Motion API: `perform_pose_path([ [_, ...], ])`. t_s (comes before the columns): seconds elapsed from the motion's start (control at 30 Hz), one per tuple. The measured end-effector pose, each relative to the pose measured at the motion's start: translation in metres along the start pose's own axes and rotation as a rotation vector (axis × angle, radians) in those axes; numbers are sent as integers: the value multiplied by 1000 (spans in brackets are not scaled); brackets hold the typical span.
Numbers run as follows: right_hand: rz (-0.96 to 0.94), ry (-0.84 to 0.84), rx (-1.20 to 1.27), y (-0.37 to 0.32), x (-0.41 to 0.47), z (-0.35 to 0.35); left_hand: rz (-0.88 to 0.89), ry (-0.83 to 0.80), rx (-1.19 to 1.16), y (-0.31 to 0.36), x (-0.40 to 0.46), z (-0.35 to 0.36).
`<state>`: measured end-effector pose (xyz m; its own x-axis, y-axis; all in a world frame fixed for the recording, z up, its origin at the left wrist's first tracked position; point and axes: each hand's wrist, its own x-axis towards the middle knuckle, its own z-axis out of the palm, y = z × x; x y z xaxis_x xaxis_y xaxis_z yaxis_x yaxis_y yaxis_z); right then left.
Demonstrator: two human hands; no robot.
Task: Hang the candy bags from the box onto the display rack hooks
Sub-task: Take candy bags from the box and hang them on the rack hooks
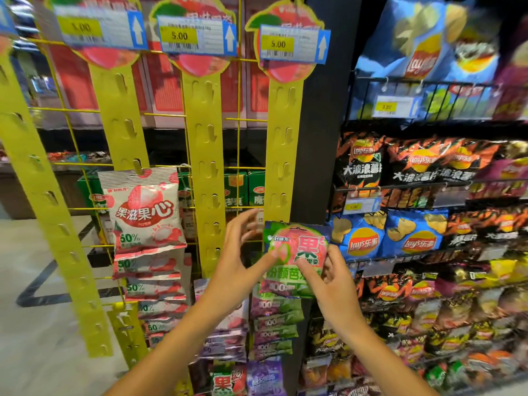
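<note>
At the foot of the right-hand yellow hanging strip, both hands hold a green candy bag: left hand thumb pressing its face, right hand pinching its lower edge. Hung green bags crowd just below; chip shelves stand right of the strip.

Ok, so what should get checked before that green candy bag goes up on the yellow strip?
1. Bag held: ok. Right hand and left hand both touch the green candy bag, thumbs on its front.
2. Free hooks above: ok. The right yellow strip shows empty hooks above the bag.
3. Bag's hang hole over a hook: cannot tell; the top edge is blurred.
4. Bag right way up: ok, print reads upright.
5. Matching bags below: ok, green bags hang under it.
6. Box with more bags: cannot tell, not in view.
</note>
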<state>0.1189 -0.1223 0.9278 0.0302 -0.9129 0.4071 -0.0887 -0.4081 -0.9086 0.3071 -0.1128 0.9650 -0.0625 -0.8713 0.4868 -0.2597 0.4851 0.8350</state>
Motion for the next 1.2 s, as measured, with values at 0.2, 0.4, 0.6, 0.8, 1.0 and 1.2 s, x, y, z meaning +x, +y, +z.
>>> perform_pose_path([
  [0.2, 4, -83, -83, 0, 18, 0, -70, -42, -45, 7, 22, -2],
  [0.4, 7, -123, -91, 1, 30, 2, -114, -25, -49, 1, 33, 0],
  [0.6, 58, -176, -48, 11, 29, -1, -94, 51, -37, -4, 34, 5],
  [0.8, 71, -189, -56, 20, 19, -7, -76, 71, 63, -12, 29, 8],
  [1.0, 79, -162, -83, 34, -1, -13, -58, 60, 135, -10, 16, 12],
  [1.2, -101, -210, -320, 65, -30, -52, -31, 69, 308, -10, -17, 8],
])
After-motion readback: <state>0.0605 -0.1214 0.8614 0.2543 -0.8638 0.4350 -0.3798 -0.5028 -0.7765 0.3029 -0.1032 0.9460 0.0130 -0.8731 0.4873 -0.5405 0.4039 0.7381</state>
